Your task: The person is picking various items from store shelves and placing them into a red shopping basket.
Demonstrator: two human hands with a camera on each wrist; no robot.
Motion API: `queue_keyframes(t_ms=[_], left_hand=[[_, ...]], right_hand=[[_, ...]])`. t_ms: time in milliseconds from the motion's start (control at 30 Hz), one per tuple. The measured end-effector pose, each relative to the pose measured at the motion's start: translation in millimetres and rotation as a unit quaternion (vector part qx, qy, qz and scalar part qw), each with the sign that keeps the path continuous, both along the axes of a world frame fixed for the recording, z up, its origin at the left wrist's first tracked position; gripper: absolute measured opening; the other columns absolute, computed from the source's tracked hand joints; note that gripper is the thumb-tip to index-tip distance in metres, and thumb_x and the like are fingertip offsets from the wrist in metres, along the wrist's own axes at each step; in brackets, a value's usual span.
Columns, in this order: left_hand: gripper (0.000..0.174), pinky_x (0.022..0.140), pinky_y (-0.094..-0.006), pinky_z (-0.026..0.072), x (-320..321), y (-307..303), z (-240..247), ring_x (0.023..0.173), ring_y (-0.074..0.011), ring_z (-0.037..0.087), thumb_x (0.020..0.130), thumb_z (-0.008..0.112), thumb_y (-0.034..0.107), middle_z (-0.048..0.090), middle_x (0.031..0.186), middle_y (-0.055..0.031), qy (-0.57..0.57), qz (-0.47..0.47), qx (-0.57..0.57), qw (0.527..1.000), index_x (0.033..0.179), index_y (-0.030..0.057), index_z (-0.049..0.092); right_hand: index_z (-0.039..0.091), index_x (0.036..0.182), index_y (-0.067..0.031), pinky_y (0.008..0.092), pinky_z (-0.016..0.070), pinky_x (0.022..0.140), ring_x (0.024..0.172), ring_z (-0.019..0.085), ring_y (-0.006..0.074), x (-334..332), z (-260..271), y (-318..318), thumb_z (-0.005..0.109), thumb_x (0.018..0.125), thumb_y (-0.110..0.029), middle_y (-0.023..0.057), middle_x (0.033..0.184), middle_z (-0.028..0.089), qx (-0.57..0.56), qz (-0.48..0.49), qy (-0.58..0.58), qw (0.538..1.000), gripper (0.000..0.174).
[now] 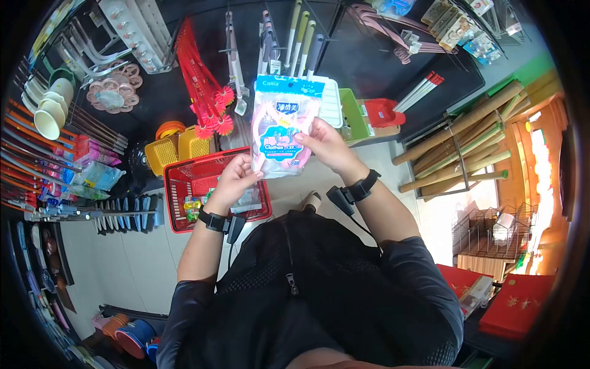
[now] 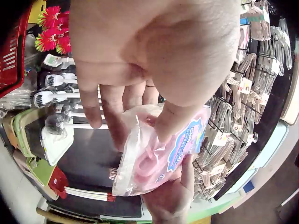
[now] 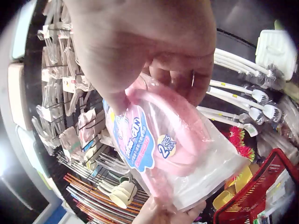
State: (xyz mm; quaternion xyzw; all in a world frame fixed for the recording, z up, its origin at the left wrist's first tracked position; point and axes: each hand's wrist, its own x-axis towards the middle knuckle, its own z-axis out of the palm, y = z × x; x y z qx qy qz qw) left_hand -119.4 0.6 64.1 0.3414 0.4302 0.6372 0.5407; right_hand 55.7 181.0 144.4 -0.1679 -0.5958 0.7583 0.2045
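Between both hands [image 1: 235, 181] [image 1: 330, 147] — clamped at its edges — hangs a glossy pink package [image 1: 284, 126], its contents blurred by glare.

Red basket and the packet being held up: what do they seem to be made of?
Basket: probably moulded plastic with a slight shine, judging by its stiff, slotted walls.
Packet: glossy, thin plastic film, clear in parts, with creases that catch the light. The smooth pink contents may be plastic too.
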Motion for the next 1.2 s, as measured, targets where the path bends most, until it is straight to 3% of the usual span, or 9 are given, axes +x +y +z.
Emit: queue_keyframes(t_ms=[333,500,600,667,800,833,967,1200], left_hand=[[0.026,0.080,-0.0205,0.0446,11.9,24.7,-22.7,0.091,-0.0062,0.055,0.086,0.058,-0.004,0.057,0.102,-0.0004,0.000,-0.017,-0.031,0.999,0.108,0.0058,0.048],[0.041,0.083,-0.0239,0.0458,19.0,39.6,-12.0,0.099,-0.0118,0.057,0.085,0.058,-0.005,0.058,0.108,-0.0056,0.030,-0.016,-0.027,0.999,0.123,0.0017,0.044],[0.042,0.089,-0.0300,0.0463,17.6,43.4,-23.3,0.106,-0.0199,0.058,0.085,0.056,-0.006,0.057,0.119,-0.0126,0.028,0.002,-0.063,0.998,0.125,0.0026,0.045],[0.044,0.088,-0.0310,0.0470,17.1,41.6,-39.1,0.105,-0.0216,0.058,0.084,0.056,-0.005,0.057,0.120,-0.0138,0.035,0.019,-0.048,0.998,0.125,0.0042,0.045],[0.043,0.089,-0.0320,0.0465,21.9,34.3,-49.5,0.103,-0.0220,0.059,0.084,0.055,-0.006,0.059,0.116,-0.0135,-0.007,0.075,-0.083,0.994,0.124,0.0038,0.045],[0.041,0.086,-0.0315,0.0469,23.9,31.9,-50.8,0.102,-0.0213,0.060,0.085,0.058,0.001,0.060,0.116,-0.0098,0.003,0.091,-0.091,0.992,0.124,0.0062,0.046],[0.039,0.081,-0.0288,0.0474,36.3,29.7,-42.4,0.100,-0.0193,0.061,0.086,0.059,0.004,0.060,0.116,-0.0075,-0.015,0.160,-0.135,0.978,0.123,0.0073,0.047],[0.040,0.081,-0.0275,0.0479,55.9,32.7,-51.0,0.100,-0.0209,0.061,0.083,0.054,-0.003,0.060,0.115,-0.0096,-0.023,0.242,-0.178,0.954,0.122,0.0042,0.046]], right_hand=[[0.049,0.117,0.0004,0.0282,0.0487,0.086,0.097,0.059,0.0114,18.3,-15.9,22.7,0.057,0.090,-0.004,0.0057,0.109,0.061,-0.001,-0.013,0.021,1.000,0.029],[0.030,0.125,-0.0026,0.0306,0.0531,0.075,0.092,0.063,0.0170,30.5,-24.1,54.3,0.058,0.089,-0.005,0.0147,0.104,0.063,0.044,-0.058,0.033,0.997,0.045],[0.031,0.123,-0.0028,0.0309,0.0530,0.075,0.092,0.063,0.0171,43.6,-4.2,77.0,0.058,0.089,-0.005,0.0142,0.102,0.063,0.000,-0.091,0.040,0.995,0.043],[0.032,0.124,-0.0031,0.0311,0.0525,0.077,0.092,0.063,0.0170,54.6,-2.9,101.0,0.057,0.090,-0.005,0.0137,0.103,0.063,0.031,-0.100,0.055,0.993,0.042],[0.036,0.125,-0.0036,0.0306,0.0504,0.082,0.094,0.062,0.0157,82.3,22.4,143.6,0.054,0.091,-0.003,0.0107,0.105,0.062,0.037,-0.142,0.083,0.986,0.039],[0.037,0.125,-0.0038,0.0301,0.0500,0.082,0.095,0.061,0.0153,88.1,28.2,156.0,0.054,0.091,-0.003,0.0105,0.106,0.062,0.054,-0.163,0.103,0.980,0.038],[0.040,0.123,-0.0036,0.0285,0.0489,0.084,0.096,0.060,0.0144,109.9,51.7,206.3,0.053,0.092,-0.004,0.0100,0.109,0.060,0.062,-0.203,0.165,0.963,0.034],[0.043,0.120,-0.0014,0.0268,0.0482,0.083,0.094,0.060,0.0134,133.4,107.5,295.4,0.055,0.091,-0.006,0.0094,0.109,0.061,0.122,-0.267,0.225,0.929,0.031]])
